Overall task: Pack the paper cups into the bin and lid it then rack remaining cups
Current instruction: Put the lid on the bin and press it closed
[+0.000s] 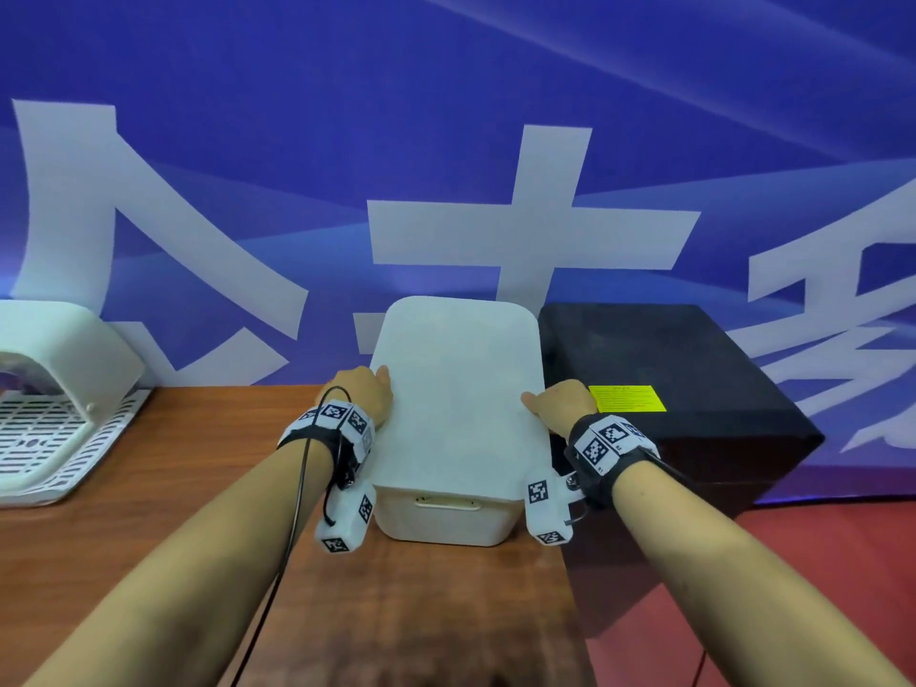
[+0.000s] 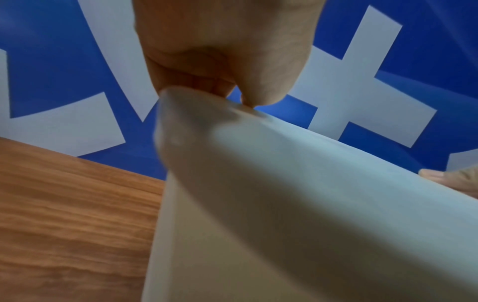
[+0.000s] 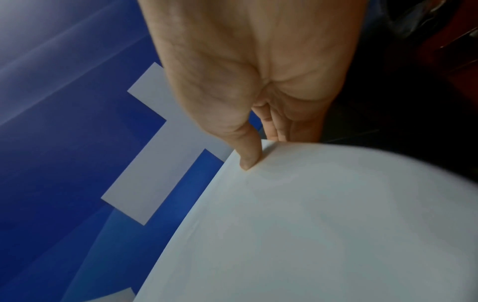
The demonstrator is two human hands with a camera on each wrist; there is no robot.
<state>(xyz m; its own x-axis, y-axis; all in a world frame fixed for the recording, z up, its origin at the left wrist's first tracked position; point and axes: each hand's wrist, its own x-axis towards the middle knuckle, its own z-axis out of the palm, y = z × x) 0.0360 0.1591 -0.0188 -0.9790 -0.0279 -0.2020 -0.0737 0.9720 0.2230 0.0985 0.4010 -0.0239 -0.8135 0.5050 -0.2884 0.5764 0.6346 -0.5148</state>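
A white lid [image 1: 458, 389] lies on top of the white bin [image 1: 446, 523], which stands on the wooden table [image 1: 173, 488] and hides whatever is inside. My left hand [image 1: 364, 391] grips the lid's left edge, thumb on top and fingers curled under the rim. In the left wrist view the left hand [image 2: 227, 77] pinches the lid [image 2: 297, 173] at its edge. My right hand [image 1: 557, 404] grips the lid's right edge the same way. The right wrist view shows the right hand [image 3: 258, 132] with its thumb pressed onto the lid [image 3: 323, 224]. No paper cups are in view.
A white drying rack [image 1: 54, 419] with a slotted tray stands at the table's left. A black box [image 1: 694, 399] with a yellow label [image 1: 625, 399] sits right beside the bin. A blue banner wall [image 1: 446, 141] runs behind the table.
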